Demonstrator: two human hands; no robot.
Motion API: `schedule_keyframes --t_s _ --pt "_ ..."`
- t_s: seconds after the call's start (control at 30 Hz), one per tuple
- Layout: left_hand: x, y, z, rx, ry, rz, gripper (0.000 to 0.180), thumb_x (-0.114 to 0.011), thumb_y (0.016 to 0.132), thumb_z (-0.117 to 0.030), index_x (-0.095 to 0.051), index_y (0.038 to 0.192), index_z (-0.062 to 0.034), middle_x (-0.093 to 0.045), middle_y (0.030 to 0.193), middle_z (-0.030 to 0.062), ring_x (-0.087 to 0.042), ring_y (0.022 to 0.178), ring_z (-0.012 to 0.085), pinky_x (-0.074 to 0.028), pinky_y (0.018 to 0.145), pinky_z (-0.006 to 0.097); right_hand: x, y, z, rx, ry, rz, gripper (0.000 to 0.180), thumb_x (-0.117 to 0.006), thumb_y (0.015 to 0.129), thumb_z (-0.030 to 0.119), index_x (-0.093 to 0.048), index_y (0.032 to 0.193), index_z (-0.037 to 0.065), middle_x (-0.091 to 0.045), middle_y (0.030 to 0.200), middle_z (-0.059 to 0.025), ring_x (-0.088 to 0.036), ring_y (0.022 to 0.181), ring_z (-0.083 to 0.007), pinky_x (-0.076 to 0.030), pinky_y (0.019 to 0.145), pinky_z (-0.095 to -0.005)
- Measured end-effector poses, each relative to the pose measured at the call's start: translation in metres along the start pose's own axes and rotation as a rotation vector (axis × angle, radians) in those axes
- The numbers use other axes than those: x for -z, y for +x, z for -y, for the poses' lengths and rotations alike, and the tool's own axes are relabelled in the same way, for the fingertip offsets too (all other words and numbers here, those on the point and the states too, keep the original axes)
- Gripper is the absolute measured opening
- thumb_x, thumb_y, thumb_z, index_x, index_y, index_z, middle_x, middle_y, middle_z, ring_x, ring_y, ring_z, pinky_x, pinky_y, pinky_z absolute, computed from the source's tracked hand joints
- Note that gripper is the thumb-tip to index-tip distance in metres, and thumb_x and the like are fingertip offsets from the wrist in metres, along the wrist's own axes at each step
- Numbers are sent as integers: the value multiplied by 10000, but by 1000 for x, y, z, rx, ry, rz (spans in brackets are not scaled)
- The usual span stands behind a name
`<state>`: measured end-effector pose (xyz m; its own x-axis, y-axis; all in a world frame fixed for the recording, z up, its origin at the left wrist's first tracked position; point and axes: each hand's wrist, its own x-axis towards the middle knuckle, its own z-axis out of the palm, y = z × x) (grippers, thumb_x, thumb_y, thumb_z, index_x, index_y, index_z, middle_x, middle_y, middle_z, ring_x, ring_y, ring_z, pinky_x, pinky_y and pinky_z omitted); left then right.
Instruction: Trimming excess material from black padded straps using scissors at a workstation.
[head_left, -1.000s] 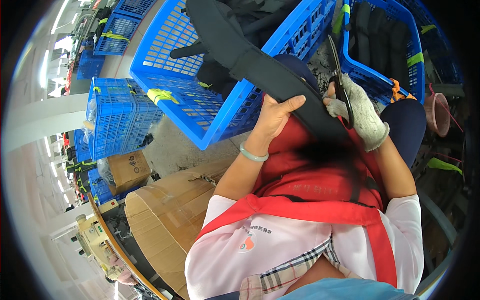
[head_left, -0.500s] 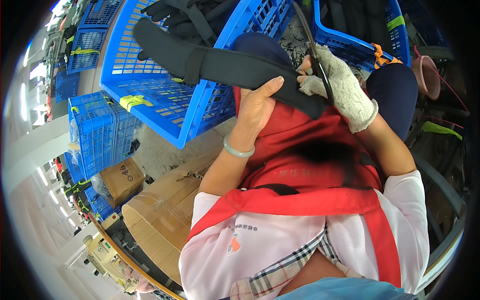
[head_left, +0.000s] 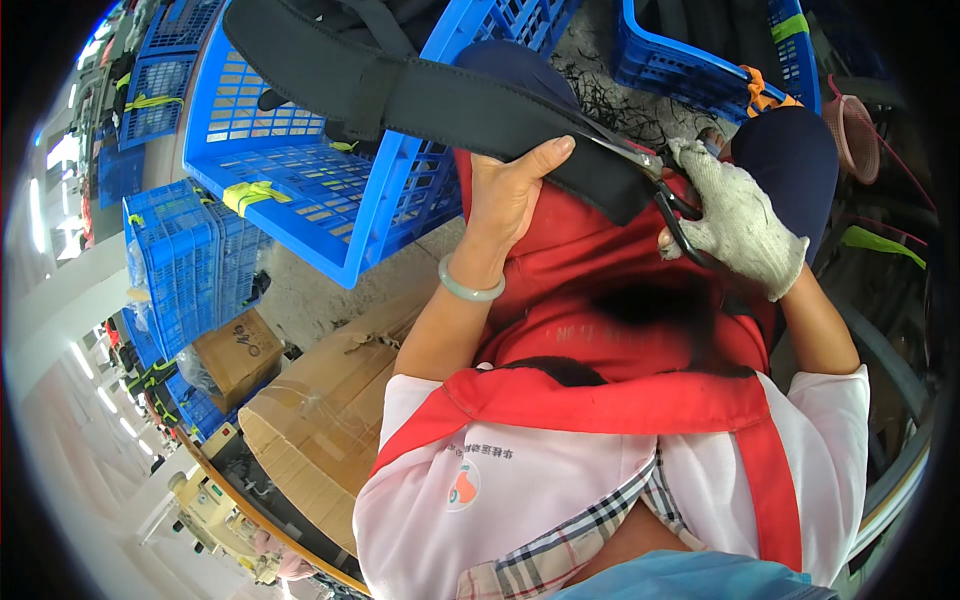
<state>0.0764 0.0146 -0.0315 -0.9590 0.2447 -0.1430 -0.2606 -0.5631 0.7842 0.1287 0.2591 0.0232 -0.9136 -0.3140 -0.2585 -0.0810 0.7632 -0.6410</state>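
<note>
A long black stitched strap (head_left: 470, 115) with a loop band across it stretches from the upper left to over my lap. My left hand (head_left: 520, 185), bare and with a pale bangle at the wrist, pinches it near its right part, thumb on top. In my right hand (head_left: 735, 215), wearing a whitish knitted glove, is a pair of scissors (head_left: 683, 212) with black handles. Their blades point left and lie along the strap's upper edge near its right end. Whether the blades are cutting into the material cannot be made out.
A blue plastic crate (head_left: 365, 225) holding black pieces is tilted beside my left knee. Another blue crate (head_left: 690, 90) stands beyond my right knee. Black scraps (head_left: 600, 90) litter the floor between them. Flattened cardboard (head_left: 320, 420) and a brown box (head_left: 238, 355) lie at the left.
The scissors have swung from pointing up and away to lying along the strap's edge, and my gloved hand has turned, shifting right and down. The strap has moved slightly left and up.
</note>
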Motion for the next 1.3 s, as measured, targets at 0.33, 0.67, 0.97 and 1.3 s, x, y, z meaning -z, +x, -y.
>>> schedule_keyframes --t_s 0.33,0.67,0.97,1.3 --pt "13 -5 3 84 -25 49 362 -678 780 135 -594 1098 -16 -646 1026 79 -641 954 179 -527 887 314 -27 8 -11 -7 410 9 681 -807 712 393 -509 1176 -6 -648 884 -205 -637 845 -391 -495 714 -416" --pt "16 -4 5 108 -8 57 412 -693 775 128 -566 1140 -13 -635 1058 81 -631 975 183 -524 901 326 -29 13 0 -5 275 -2 578 -773 778 323 -524 1180 -9 -659 675 -106 -662 648 -273 -479 595 -345" --pt "16 -3 6 100 19 99 391 -700 783 113 -579 1130 -22 -638 1063 75 -627 981 176 -523 897 320 -33 19 -3 73 227 -82 551 -759 791 319 -533 1172 -9 -691 702 -99 -681 684 -281 -489 601 -347" --pt "16 -5 9 99 56 119 404 -725 771 97 -587 1123 -46 -634 1051 47 -618 976 160 -516 895 315 -28 29 6 17 377 7 465 -768 782 330 -594 1049 -8 -676 716 -135 -668 731 -328 -488 658 -377"
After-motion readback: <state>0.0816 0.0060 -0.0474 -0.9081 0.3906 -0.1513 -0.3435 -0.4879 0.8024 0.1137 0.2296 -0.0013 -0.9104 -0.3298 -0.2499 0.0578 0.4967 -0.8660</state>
